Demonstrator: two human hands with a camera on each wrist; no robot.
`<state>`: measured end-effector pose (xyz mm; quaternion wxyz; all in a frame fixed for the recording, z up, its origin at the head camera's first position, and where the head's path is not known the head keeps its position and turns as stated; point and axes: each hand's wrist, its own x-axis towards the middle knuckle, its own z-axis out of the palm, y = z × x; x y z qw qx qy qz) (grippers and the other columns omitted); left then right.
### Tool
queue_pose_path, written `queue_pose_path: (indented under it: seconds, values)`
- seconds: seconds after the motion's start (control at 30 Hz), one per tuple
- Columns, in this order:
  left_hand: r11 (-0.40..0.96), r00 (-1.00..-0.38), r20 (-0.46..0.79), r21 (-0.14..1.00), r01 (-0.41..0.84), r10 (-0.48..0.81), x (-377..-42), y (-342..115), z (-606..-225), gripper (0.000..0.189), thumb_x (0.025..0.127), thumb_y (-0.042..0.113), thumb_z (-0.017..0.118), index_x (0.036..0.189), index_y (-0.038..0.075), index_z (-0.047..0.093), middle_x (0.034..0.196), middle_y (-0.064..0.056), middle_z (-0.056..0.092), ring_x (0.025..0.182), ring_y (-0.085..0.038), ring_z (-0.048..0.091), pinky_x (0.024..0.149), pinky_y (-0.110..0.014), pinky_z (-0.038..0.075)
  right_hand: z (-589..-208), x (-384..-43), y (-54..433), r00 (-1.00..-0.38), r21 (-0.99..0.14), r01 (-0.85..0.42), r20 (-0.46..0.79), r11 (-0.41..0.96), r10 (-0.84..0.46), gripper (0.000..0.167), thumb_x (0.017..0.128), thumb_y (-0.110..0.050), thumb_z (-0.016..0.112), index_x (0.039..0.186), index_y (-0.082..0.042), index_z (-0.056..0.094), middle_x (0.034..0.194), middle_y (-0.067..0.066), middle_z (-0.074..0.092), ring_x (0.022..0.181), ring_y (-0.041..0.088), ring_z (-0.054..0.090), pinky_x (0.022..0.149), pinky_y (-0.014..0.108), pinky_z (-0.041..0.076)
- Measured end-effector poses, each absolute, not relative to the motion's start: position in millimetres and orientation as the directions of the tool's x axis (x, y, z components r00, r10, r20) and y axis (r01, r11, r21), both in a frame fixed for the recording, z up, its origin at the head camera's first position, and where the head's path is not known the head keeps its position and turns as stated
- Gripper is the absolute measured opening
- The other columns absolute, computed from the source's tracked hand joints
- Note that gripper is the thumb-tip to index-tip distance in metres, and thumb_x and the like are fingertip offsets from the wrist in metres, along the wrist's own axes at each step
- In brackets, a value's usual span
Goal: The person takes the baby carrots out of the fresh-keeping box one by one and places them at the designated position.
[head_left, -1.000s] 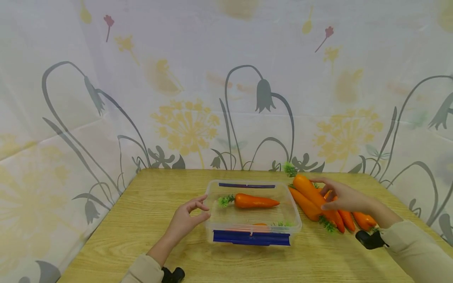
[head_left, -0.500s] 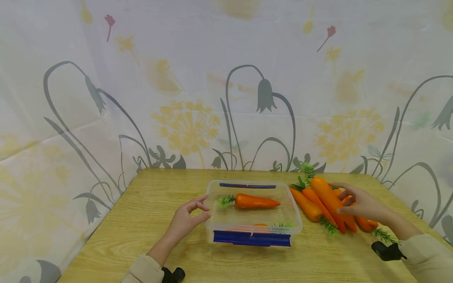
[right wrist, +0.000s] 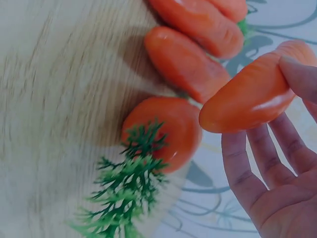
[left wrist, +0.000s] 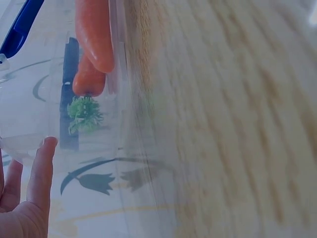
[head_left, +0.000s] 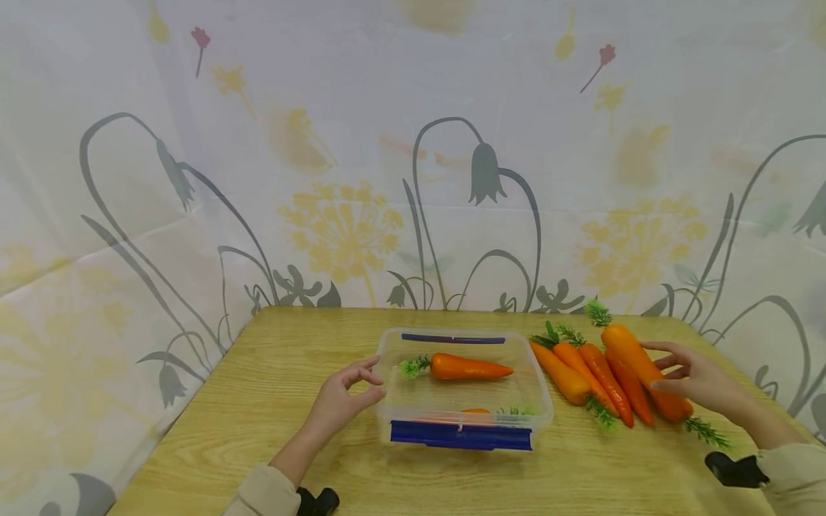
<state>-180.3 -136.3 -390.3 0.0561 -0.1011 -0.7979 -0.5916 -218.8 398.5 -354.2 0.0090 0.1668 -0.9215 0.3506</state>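
Note:
My right hand (head_left: 700, 383) pinches an orange carrot (head_left: 624, 345) between thumb and fingers, holding it above the right end of a row of carrots. Its leafy green top points away toward the back. In the right wrist view the held carrot (right wrist: 252, 96) hangs tilted, apart from the carrot (right wrist: 163, 131) below it. A clear plastic box (head_left: 413, 393) stands mid-table, with one carrot (head_left: 471, 367) lying across it and another carrot (head_left: 476, 411) partly hidden behind its front wall. At the box's left side my left hand (head_left: 345, 398) stays with fingers apart, fingertips at the wall.
Several carrots (head_left: 558, 376) lie side by side on the wooden table (head_left: 290, 358), right of the box. The rightmost one's green top (head_left: 706, 431) points to the front right. Blue clips (head_left: 461, 435) line the box's front and back. A flower-patterned cloth (head_left: 361, 143) hangs behind the table.
My right hand has moved right with the carrot, from above the row's left part to its right end, uncovering the carrots beneath. My left hand and the box have stayed put.

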Motion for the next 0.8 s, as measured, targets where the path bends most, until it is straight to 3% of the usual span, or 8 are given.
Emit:
queue_pose_path:
  seconds: [0.13,0.37,0.47,0.63,0.8]
  values:
    - [0.285,-0.973,0.213,0.931,0.230,0.089,-181.1,-135.3,-392.4,0.014,0.082,0.016,0.072,0.089,0.005,0.067,0.137,-0.005,0.049,0.130,-0.034,0.035,0.097,-0.058,0.033,-356.7,-218.5,409.1,-0.959,-0.661,-0.260,0.088,0.704,-0.270,0.064,0.088,-0.013,0.065,0.140,0.003,0.031,0.114,0.035,0.049,0.085,0.012,0.060,0.067,0.034,0.053]
    - [0.295,-0.972,0.216,0.927,0.233,0.087,-181.2,-135.8,-392.9,0.014,0.082,0.016,0.072,0.089,0.005,0.067,0.136,-0.005,0.049,0.129,-0.034,0.036,0.097,-0.059,0.032,-365.0,-221.2,427.9,-0.969,-0.684,-0.229,0.091,0.692,-0.230,0.056,0.091,-0.017,0.061,0.139,0.000,0.036,0.119,0.039,0.044,0.084,-0.005,0.053,0.065,0.034,0.053]
    - [0.294,-0.972,0.215,0.927,0.233,0.091,-180.7,-136.1,-391.8,0.014,0.083,0.017,0.071,0.089,0.005,0.067,0.137,-0.003,0.049,0.130,-0.034,0.036,0.098,-0.058,0.032,-369.1,-222.8,436.7,-0.976,-0.696,-0.199,0.077,0.690,-0.203,0.053,0.093,-0.017,0.059,0.138,0.001,0.038,0.120,0.040,0.042,0.085,-0.004,0.051,0.067,0.036,0.052]
    - [0.292,-0.972,0.213,0.928,0.232,0.096,-179.4,-135.5,-390.6,0.015,0.083,0.018,0.071,0.090,0.005,0.067,0.137,-0.002,0.049,0.130,-0.034,0.035,0.098,-0.058,0.032,-375.0,-223.5,450.6,-0.987,-0.703,-0.130,0.028,0.699,-0.156,0.053,0.095,-0.017,0.055,0.134,0.011,0.034,0.120,0.044,0.039,0.091,0.022,0.058,0.068,0.042,0.052]
    - [0.290,-0.973,0.209,0.930,0.228,0.094,-177.4,-135.3,-389.1,0.014,0.084,0.019,0.071,0.090,0.007,0.067,0.137,-0.002,0.048,0.130,-0.034,0.035,0.096,-0.056,0.035,-381.3,-226.0,459.0,-0.991,-0.732,-0.055,-0.044,0.679,-0.127,0.057,0.096,-0.017,0.052,0.134,0.017,0.029,0.123,0.046,0.034,0.093,0.028,0.059,0.072,0.047,0.052]
